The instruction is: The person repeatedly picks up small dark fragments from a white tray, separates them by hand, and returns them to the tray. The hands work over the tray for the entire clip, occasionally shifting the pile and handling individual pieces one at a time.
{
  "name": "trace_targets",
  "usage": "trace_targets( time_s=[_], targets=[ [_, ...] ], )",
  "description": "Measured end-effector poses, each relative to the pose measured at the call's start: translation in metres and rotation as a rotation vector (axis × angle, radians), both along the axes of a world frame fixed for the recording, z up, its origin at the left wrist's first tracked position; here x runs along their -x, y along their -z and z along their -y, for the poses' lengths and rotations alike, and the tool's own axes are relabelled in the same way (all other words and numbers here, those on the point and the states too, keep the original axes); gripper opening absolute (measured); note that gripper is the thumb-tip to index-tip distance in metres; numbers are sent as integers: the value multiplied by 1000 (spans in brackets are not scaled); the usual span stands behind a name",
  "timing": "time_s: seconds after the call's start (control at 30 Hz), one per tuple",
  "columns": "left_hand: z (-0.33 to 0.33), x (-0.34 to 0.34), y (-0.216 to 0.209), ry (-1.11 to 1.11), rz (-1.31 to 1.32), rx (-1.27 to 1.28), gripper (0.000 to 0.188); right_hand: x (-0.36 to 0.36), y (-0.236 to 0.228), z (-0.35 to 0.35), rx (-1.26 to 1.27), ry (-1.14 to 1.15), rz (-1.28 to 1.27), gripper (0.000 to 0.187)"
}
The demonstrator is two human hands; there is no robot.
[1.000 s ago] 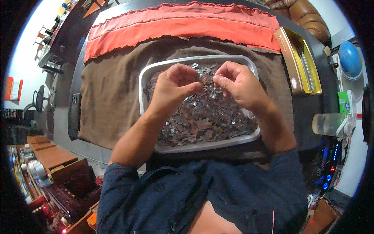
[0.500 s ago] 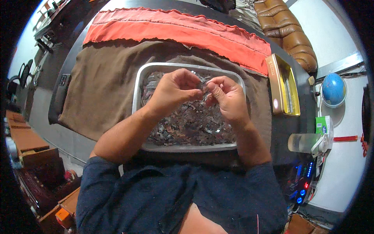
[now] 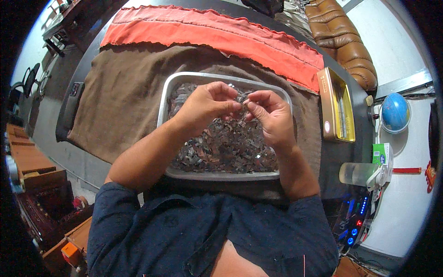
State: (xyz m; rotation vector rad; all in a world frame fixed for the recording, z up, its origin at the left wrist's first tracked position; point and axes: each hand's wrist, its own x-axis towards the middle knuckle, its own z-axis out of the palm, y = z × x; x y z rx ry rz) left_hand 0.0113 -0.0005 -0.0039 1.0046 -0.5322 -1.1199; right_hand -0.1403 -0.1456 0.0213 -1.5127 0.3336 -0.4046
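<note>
A silver-rimmed rectangular tray [image 3: 221, 176] holds a heap of small flat pieces [image 3: 224, 147], dark grey and brown, with shapes like jigsaw pieces. Over its far half, my left hand [image 3: 214, 102] and my right hand [image 3: 271, 113] meet almost fingertip to fingertip. Both pinch with thumb and fingers. Between the fingertips there seems to be a small grey piece [image 3: 242, 102], largely covered by the fingers, so its exact kind cannot be made out. Both forearms pass over the tray's sides.
Under the tray lies a brown cloth [image 3: 120, 101], with a red cloth [image 3: 212, 37] beyond it. At the right stand an open gold-lined box [image 3: 344, 108], a clear pitcher [image 3: 360, 174], a green-and-white box [image 3: 381, 153] and a blue globe [image 3: 395, 111]. A dark phone-like object [image 3: 74, 91] rests at the left.
My fingertips have shifted slightly against each other, still pinched above the tray. The whole view has tilted a little; the tray and its heap stay in place.
</note>
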Motion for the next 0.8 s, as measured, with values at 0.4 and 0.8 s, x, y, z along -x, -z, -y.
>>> trace_targets(
  time_s=[0.4, 0.8],
  targets=[
    [1, 1, -2, 167, -59, -8, 25, -1, 7, 0, 1, 4, 79, 14],
    [-1, 3, -3, 192, -144, -10, 22, -2, 7, -13, 146, -8, 125, 31]
  ],
)
